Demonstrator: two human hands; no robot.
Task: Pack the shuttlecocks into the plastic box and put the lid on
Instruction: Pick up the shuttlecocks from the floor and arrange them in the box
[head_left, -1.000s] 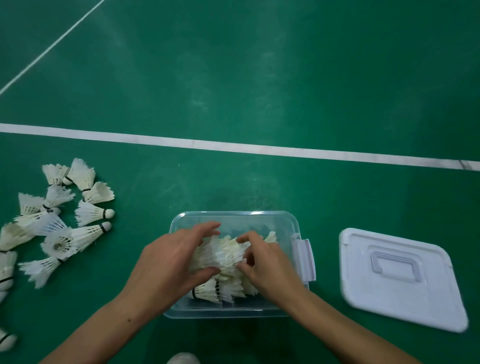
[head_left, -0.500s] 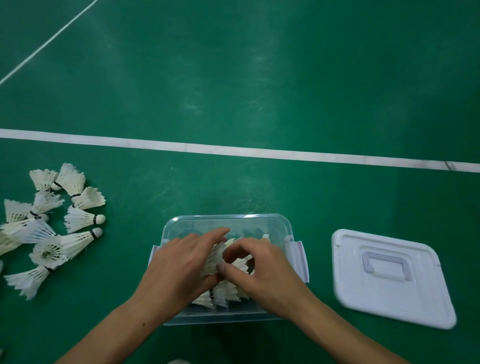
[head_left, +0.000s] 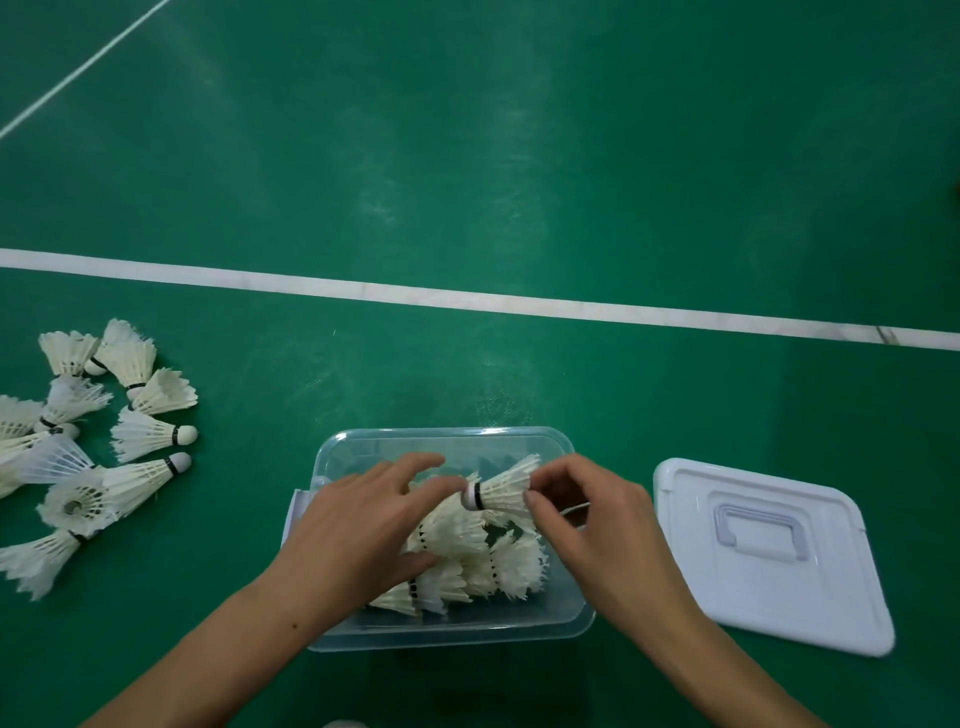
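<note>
A clear plastic box (head_left: 447, 441) sits on the green floor in front of me, with several white shuttlecocks (head_left: 467, 561) lying in it. My right hand (head_left: 587, 525) pinches one shuttlecock (head_left: 501, 488) by its feathers above the box, cork pointing left. My left hand (head_left: 358, 530) hovers over the box's left half with fingers spread, resting on the packed shuttlecocks and hiding some of them. The white lid (head_left: 769, 551) with its moulded handle lies flat to the right of the box.
Several loose shuttlecocks (head_left: 93, 441) are scattered on the floor at the left. A white court line (head_left: 467, 299) crosses the floor beyond the box. A thinner line (head_left: 83, 65) runs diagonally at the top left.
Both hands were pressed together on the shuttlecocks in the box. Now they have parted, and my right hand has lifted one shuttlecock up out of the pile.
</note>
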